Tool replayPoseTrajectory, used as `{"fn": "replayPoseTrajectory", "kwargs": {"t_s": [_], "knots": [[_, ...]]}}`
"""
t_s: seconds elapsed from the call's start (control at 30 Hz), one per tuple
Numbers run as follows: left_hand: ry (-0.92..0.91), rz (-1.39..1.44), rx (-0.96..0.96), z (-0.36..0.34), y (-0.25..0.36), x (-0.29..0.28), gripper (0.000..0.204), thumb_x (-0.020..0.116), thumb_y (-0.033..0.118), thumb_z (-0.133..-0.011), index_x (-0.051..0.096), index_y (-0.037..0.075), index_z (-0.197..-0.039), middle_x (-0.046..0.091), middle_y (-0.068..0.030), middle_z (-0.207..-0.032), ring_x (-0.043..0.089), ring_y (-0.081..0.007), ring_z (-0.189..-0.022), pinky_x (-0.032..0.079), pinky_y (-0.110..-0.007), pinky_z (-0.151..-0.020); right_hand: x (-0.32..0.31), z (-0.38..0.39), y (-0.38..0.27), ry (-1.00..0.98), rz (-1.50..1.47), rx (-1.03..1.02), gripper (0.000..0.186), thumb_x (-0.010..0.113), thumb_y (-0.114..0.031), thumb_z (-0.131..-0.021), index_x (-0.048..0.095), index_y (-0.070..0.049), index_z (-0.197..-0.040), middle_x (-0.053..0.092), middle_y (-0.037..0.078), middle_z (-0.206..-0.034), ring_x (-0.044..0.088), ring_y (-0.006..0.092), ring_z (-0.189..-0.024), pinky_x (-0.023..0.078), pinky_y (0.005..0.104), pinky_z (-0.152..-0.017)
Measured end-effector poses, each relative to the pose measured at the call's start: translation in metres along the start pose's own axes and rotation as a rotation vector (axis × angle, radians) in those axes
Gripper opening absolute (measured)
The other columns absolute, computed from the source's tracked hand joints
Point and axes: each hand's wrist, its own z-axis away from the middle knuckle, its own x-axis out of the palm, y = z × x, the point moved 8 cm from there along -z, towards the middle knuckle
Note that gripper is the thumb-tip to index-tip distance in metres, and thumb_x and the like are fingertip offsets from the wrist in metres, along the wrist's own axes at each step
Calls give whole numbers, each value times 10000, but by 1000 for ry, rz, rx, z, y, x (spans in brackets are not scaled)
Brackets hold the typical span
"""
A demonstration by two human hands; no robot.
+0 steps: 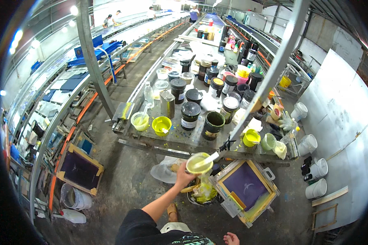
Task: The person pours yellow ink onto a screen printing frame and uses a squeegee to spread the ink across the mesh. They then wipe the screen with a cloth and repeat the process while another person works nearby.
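Left hand (pixel 184 175) grips a cup (pixel 199 163) of yellow-green ink with a stick, at twelve o'clock from the framed screen (pixel 246 188); right hand (pixel 232 238) hangs open. Probably carrying ink; next needs a steady pour.

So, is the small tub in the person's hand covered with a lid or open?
Open. The small tub in the left hand has no lid; yellow-green paint shows inside, and a pale stirring stick rests in it.

Cup (pixel 199 163) before table (pixel 167 136) — frame (pixel 246 191) right
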Motion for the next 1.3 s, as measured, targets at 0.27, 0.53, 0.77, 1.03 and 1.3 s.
{"fn": "replayPoseTrajectory", "kwargs": {"t_s": [0.27,0.53,0.77,1.03,1.3], "knots": [[-294,443,-386,229,69,160,880,939,183,-720,446,9,-1428,599,-105,-1324,599,-195,-1214,503,-356,-1046,-109,37,-91,96,-83,-117,344,618,-243,-1027,627,-21,-1290,719,115,-1065,677,178,-929,550,316,-797],[-744,618,-438,374,150,338,899,907,67,-727,382,39,-1455,518,-87,-1396,495,-196,-1324,458,-377,-1102,-270,67,-94,386,-171,-223,481,617,-359,-1029,588,-5,-1354,498,-38,-823,434,31,-664,365,197,-576],[-937,575,-354,413,211,432,983,902,91,-748,295,51,-1520,369,-110,-1542,382,-205,-1427,409,-422,-1158,-372,85,-70,535,-149,-201,525,626,-428,-1014,643,-1,-1319,439,-57,-752,373,23,-644,281,216,-543],[-1019,545,-354,414,194,520,1062,901,102,-728,249,41,-1565,411,-108,-1513,391,-220,-1422,365,-398,-1183,-432,43,-100,519,-67,-296,381,661,-302,-1011,705,4,-1234,467,-66,-747,392,23,-648,291,215,-572],[-962,564,-249,366,227,600,1047,920,126,-687,301,22,-1525,457,-112,-1471,416,-218,-1406,355,-385,-1179,-502,-6,-176,536,303,-538,215,713,-122,-947,756,19,-1103,629,34,-826,533,92,-706,423,267,-635]]}}
